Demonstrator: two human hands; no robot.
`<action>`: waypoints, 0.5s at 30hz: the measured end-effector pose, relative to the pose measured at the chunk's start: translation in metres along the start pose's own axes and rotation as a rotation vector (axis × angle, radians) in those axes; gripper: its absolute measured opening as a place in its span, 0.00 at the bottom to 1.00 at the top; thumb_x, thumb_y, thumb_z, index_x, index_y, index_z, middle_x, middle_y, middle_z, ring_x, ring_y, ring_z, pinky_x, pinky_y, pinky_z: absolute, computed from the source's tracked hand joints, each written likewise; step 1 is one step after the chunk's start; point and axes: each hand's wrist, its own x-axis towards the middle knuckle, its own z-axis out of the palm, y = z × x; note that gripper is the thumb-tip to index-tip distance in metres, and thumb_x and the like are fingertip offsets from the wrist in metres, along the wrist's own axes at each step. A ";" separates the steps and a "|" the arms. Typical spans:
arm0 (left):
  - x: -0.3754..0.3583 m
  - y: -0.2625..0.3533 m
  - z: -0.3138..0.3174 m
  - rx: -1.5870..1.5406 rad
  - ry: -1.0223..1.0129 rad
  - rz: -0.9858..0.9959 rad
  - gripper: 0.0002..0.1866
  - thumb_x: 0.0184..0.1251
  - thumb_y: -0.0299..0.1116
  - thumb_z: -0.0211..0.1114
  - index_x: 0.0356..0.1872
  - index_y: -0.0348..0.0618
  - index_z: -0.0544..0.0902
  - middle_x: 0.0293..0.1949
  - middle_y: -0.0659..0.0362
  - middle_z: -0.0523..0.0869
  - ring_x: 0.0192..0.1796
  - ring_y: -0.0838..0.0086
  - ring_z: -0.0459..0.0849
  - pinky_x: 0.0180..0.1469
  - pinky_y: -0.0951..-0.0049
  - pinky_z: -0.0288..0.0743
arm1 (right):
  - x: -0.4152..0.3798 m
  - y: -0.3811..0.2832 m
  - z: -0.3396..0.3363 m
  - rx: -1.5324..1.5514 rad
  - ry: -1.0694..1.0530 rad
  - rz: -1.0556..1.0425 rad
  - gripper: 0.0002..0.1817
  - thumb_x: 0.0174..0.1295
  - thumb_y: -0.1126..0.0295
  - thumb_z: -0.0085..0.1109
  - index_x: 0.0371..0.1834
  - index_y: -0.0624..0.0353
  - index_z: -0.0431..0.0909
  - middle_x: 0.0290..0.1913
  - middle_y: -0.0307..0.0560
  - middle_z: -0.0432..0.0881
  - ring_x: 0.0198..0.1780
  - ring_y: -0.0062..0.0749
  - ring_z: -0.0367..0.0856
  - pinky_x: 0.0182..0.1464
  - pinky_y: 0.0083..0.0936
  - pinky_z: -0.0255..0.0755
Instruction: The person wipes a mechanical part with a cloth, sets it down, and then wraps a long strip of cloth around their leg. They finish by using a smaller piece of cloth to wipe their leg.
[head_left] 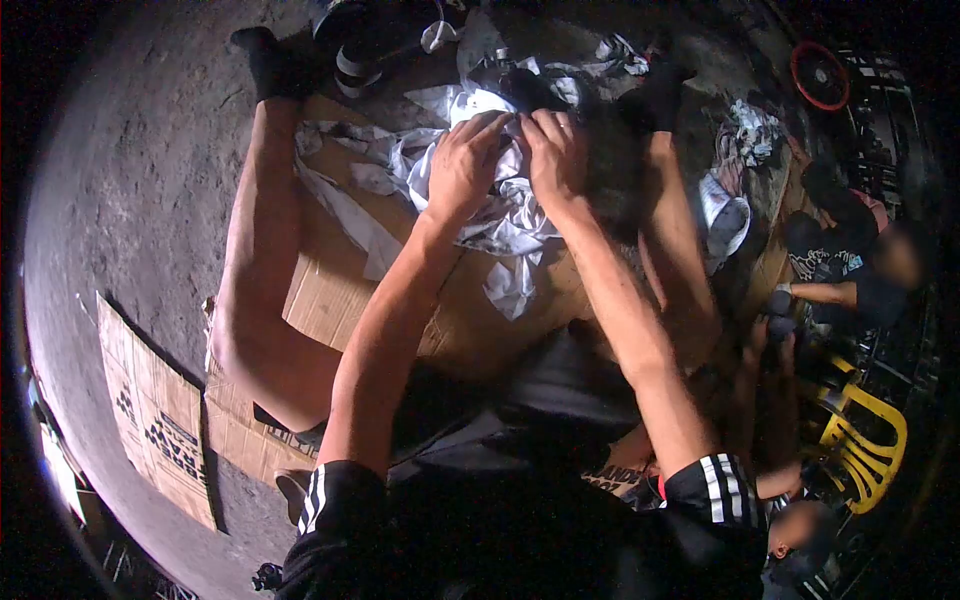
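Two hands buried in crumpled white cloth scraps on flattened cardboard.

The left hand (462,165) and right hand (556,155) sit side by side, each grip clamped on the soft, wrinkled white scraps (505,225) heaped between the outstretched legs. Beneath lies stiff corrugated cardboard (330,300) on rough concrete floor (130,200), bare to the left; a yellow plastic chair (865,450) stands near right.

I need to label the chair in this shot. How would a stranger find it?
Start from the seated person's legs stretched over the cardboard on the floor, then look to the far right edge, low down. The plastic chair stands there beside other people, and it is the only bright yellow thing in the dark scene.
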 end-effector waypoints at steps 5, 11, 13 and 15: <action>0.001 0.006 0.003 0.022 -0.007 -0.045 0.22 0.61 0.25 0.65 0.59 0.43 0.84 0.53 0.53 0.86 0.52 0.53 0.84 0.54 0.57 0.77 | 0.005 -0.005 -0.005 -0.033 -0.066 -0.006 0.10 0.63 0.74 0.56 0.43 0.60 0.85 0.48 0.50 0.85 0.53 0.51 0.82 0.47 0.40 0.79; -0.005 0.013 -0.006 -0.005 0.030 -0.065 0.19 0.60 0.26 0.66 0.55 0.45 0.86 0.52 0.51 0.87 0.52 0.51 0.85 0.54 0.56 0.78 | -0.011 -0.031 0.002 0.514 0.259 0.475 0.08 0.60 0.74 0.71 0.40 0.64 0.86 0.35 0.48 0.87 0.39 0.34 0.85 0.44 0.30 0.75; -0.014 0.019 -0.006 -0.073 -0.088 -0.148 0.16 0.61 0.26 0.66 0.51 0.46 0.88 0.49 0.50 0.88 0.50 0.50 0.85 0.54 0.55 0.79 | -0.023 -0.024 -0.007 0.510 0.308 0.649 0.09 0.64 0.70 0.72 0.42 0.63 0.86 0.35 0.45 0.88 0.36 0.26 0.81 0.43 0.28 0.75; -0.036 0.028 -0.005 -0.189 -0.271 -0.202 0.14 0.62 0.32 0.69 0.49 0.45 0.88 0.50 0.50 0.88 0.51 0.49 0.85 0.55 0.55 0.79 | -0.032 0.000 -0.006 0.525 0.436 0.747 0.12 0.65 0.68 0.70 0.46 0.65 0.86 0.35 0.46 0.88 0.36 0.25 0.82 0.43 0.27 0.75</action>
